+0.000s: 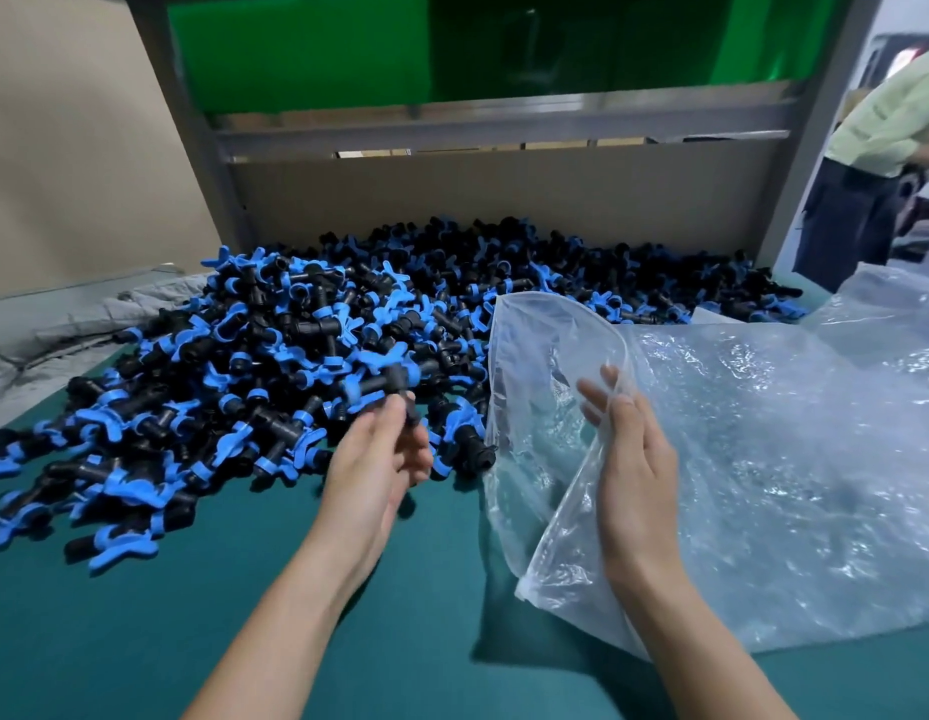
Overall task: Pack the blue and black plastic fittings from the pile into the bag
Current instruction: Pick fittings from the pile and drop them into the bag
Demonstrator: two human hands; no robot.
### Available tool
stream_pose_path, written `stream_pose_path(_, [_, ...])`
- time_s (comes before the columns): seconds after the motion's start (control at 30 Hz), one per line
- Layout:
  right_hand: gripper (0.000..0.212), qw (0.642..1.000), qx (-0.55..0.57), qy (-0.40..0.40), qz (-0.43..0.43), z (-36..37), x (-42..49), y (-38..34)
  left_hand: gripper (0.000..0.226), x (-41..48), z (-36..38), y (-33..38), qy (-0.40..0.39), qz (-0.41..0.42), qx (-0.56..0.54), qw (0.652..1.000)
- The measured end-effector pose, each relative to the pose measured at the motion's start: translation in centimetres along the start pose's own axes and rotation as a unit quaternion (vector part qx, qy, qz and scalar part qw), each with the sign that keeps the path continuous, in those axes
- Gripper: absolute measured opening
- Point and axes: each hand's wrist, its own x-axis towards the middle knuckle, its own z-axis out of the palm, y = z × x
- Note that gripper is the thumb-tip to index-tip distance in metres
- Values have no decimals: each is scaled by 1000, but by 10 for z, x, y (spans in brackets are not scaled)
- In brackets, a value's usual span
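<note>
— Where are we in the packing?

— At a carry, we'd say. Our left hand [379, 459] has its fingers curled round one blue and black fitting [387, 389], lifted just above the near edge of the pile [296, 330]. Blur hides exactly how it sits in the grip.

— And the bag?

— The bag [763, 459] lies on the green table [400, 615], to the right of those fingers. Our right hand [634, 459] pinches its rim, thumb on the near side of the film and fingers [592, 394] behind it, holding the mouth up and open toward the pile.

— Anything inside yet?

— We cannot tell through the crinkled plastic.

— What next?

— We judge the fitting must travel right, past our right fingertips into the mouth, and be released there with the rim held up.
</note>
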Motion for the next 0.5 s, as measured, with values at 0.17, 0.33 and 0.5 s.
stream_pose_path(0.17, [36,999,4,6,-31,-1,-1,-1,14,-8,16,-4,-32,234,551,801])
stream_pose_path(0.33, [32,994,-28,18,-100,-1,-2,-3,50,-9,76,-2,-154,303,615,711])
stream_pose_path(0.5, [35,989,-53,40,-130,-9,5,-2,47,-7,67,-2,-236,153,386,879])
